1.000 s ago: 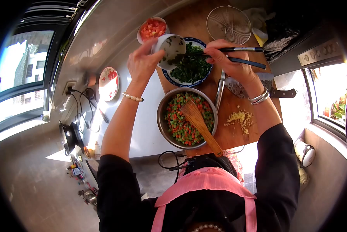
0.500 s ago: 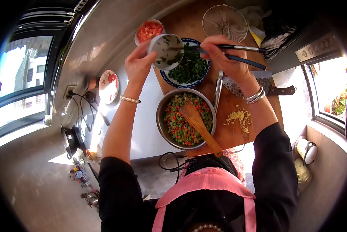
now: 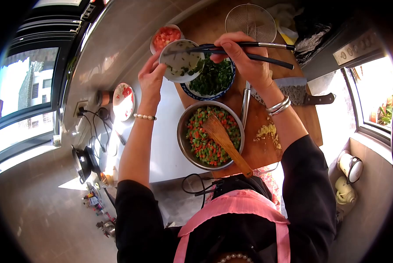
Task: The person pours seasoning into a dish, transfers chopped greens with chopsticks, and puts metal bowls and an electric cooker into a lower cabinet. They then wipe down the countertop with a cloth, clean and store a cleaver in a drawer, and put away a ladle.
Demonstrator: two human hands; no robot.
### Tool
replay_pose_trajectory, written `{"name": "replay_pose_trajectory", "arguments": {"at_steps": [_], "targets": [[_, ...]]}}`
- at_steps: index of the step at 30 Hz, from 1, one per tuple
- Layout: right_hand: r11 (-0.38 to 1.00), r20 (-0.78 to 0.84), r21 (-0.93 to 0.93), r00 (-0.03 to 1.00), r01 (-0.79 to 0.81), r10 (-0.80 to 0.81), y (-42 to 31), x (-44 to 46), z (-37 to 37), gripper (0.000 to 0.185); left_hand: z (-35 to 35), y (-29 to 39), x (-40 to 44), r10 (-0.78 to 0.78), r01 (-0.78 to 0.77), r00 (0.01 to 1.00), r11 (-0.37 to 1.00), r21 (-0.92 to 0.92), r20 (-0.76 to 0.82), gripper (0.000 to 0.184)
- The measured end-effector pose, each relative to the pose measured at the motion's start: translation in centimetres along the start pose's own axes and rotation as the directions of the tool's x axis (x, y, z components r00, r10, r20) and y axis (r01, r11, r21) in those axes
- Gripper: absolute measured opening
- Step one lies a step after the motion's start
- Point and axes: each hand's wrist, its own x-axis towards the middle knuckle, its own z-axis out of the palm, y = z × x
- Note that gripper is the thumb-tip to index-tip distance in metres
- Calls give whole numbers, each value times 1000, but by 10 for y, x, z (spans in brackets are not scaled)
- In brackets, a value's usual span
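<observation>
A person's left hand (image 3: 152, 83) has its grip clamped on a white bowl (image 3: 177, 66) with green bits inside, above the left edge of a blue-rimmed plate (image 3: 227, 91) of chopped greens (image 3: 212, 79). The right hand (image 3: 247, 61), by the plate's right side, clasps black chopsticks (image 3: 273, 45), tips inside the white bowl. Nearer the person than the plate sits a steel bowl (image 3: 183, 142) of diced vegetables (image 3: 201, 142).

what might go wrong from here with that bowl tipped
Bits of green stuck inside the tipped white bowl in the left hand might drop outside the plate. The right forearm is near the cleaver, whose handle appears to jut past the board, so a sweep could knock it. The wooden spatula overhangs the steel bowl's rim and might get bumped.
</observation>
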Motion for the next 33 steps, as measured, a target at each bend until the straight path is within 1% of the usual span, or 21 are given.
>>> {"name": "replay_pose_trajectory", "arguments": {"at_steps": [1, 2, 5, 6, 8, 9, 10, 13, 14, 17, 18, 20, 21, 22, 25, 26, 29, 32, 33], "targets": [[997, -36, 46, 997, 66, -65, 1, 2, 2, 18, 0, 0, 0, 7, -7, 1000, 1000, -1, 15, 39], [1000, 46, -2, 999, 1, -1, 1, 0, 1, 19, 0, 1, 1, 17, -17, 999, 1000, -3, 29, 39], [983, 41, -69, 984, -168, 171, -11, -4, -8, 18, -4, 1, 5, 0, 1, 1000, 999, 54, -5, 39], [996, -32, 25, 996, -81, 82, -7, -3, -8, 17, -4, -1, 5, 2, -2, 1000, 999, 33, 5, 39], [999, 15, 6, 999, -32, 32, -3, -3, -1, 18, -2, -3, 3, 4, -3, 1000, 1000, -10, 24, 39], [1000, 42, -1, 999, -1, 1, -3, -2, 1, 18, 0, -1, 2, 13, -13, 999, 1000, 8, 30, 40], [992, 98, -98, 991, -79, 88, -6, -4, -3, 18, 3, 2, 0, 24, -25, 999, 999, 26, 32, 40], [998, 14, -45, 999, -35, 35, -8, -4, -8, 17, 8, 10, -4, 64, -68, 997, 994, 88, 51, 39], [996, -20, -9, 996, 83, -84, -6, -1, -3, 18, 9, 10, -5, 75, -82, 995, 991, 109, 63, 39], [966, 157, -252, 982, -59, 101, -11, -7, -8, 17, 9, -10, 3, 288, -283, 957, 909, 305, 30, 36], [959, 121, -250, 978, -133, 167, -13, -8, -11, 15, 9, -9, 3, 297, -290, 955, 903, 317, 27, 36], [996, 49, -68, 997, -53, 57, -10, -9, -8, 14, 11, -9, 1, 309, -298, 951, 891, 341, 23, 37], [1000, 2, 20, 1000, -7, 7, -8, -10, -6, 14, 12, -7, -1, 338, -323, 941, 858, 400, 35, 36], [999, 52, -35, 998, 37, -35, -4, -10, -5, 15, 15, -3, -4, 364, -347, 930, 819, 457, 53, 36], [931, 150, -363, 986, -19, 79, -9, -12, -13, 16, 16, 4, -6, 437, -398, 896, 701, 592, 85, 35], [940, 224, -342, 971, -7, 89, -10, -14, -22, 12, 15, 5, -8, 453, -407, 886, 660, 632, 97, 35], [965, 114, -261, 993, 2, 28, -12, -15, -27, 11, 17, 6, -11, 505, -450, 857, 630, 633, 106, 33], [902, 265, -402, 963, 159, -51, -10, -17, -22, 11, 23, 12, -12, 491, -423, 865, 608, 672, 100, 32], [873, 320, -438, 945, 217, -74, -9, -16, -20, 11, 22, 12, -12, 501, -439, 858, 600, 669, 114, 32]]}}
